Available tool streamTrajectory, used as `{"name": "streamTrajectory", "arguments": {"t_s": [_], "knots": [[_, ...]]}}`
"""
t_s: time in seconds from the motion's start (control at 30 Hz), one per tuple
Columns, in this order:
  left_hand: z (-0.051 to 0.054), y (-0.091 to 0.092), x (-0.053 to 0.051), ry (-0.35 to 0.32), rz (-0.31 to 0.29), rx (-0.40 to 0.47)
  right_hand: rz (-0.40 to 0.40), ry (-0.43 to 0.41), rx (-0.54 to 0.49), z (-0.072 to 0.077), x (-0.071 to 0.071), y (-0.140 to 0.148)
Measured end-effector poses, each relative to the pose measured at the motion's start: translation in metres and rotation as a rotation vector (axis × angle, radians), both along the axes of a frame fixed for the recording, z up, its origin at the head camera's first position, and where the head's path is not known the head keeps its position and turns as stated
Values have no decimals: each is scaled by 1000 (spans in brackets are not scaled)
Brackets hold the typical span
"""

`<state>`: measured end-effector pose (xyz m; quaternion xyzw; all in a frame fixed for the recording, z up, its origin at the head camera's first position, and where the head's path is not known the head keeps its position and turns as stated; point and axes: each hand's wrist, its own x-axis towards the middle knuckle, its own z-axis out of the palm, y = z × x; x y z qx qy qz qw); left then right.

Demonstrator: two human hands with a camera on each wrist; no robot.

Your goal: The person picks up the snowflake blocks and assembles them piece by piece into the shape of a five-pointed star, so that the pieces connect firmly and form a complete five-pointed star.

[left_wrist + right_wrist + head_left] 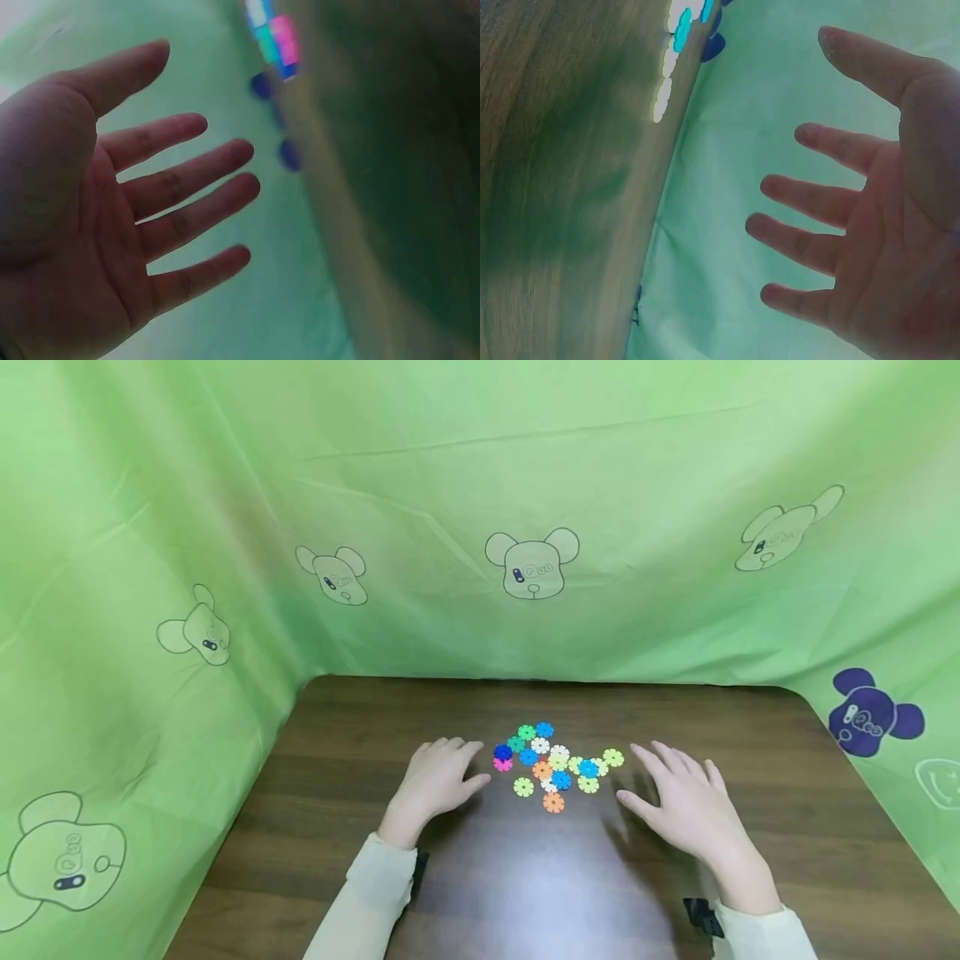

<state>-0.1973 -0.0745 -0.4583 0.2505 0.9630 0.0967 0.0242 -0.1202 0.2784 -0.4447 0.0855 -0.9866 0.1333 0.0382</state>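
A loose cluster of notched plastic discs, shaped like snowflakes, lies on the wooden table. Among them are an orange disc [553, 802], a pink disc [503, 765], a dark blue disc [503, 751], a green disc [527, 732] and a yellow-green disc [612, 757]; some overlap. To the left of the cluster is my left hand [438, 779], fingers spread and nothing in it; the left wrist view shows its bare palm [82, 225]. On the other side, my right hand [692, 802] hovers near the yellow-green disc, its fingers apart and its palm [900, 240] holding nothing.
The brown table [547, 877] has rounded far corners. Green cloth [420, 635] printed with bear heads hangs behind it and along both sides. Dark bands, one of them a black strap [703, 917], sit at the wrists.
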Motion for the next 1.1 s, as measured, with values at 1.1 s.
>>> {"name": "streamTrajectory", "arguments": {"t_s": [1.1], "knots": [[-29,47,-74,-211,36,103,145,-232,25,-31,-88,-17]]}}
